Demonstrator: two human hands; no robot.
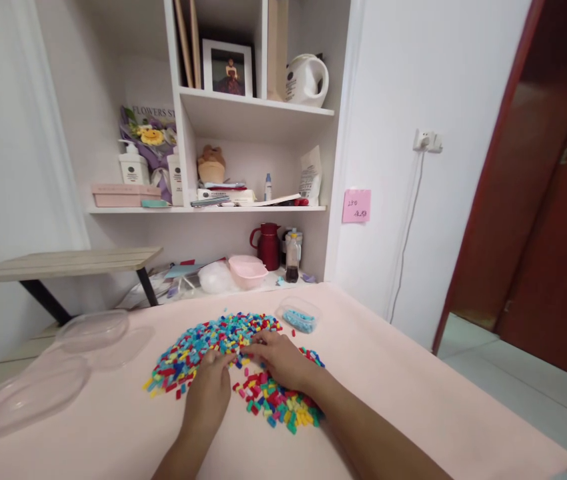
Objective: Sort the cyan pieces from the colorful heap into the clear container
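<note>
A wide heap of small coloured building bricks (198, 347) lies on the pink-covered table. A smaller group of bricks (283, 403), mostly red, yellow and green, lies nearer, partly under my right forearm. My left hand (211, 383) is at the near edge of the heap, fingers bent together at the bricks; whatever is in them is too small to make out. My right hand (283, 357) reaches over the bricks from the right, fingers stretched leftward and apart, tips touching the heap. Behind it stands a clear plastic tub (299, 316) holding light blue bricks.
Clear plastic containers (94, 330) sit at the table's left. Behind the table are a pink bowl (248, 270), a red jug (268, 247) and a bottle of dark liquid (292, 260). A slatted wooden bench (63, 261) stands at left, below white shelves (258, 208).
</note>
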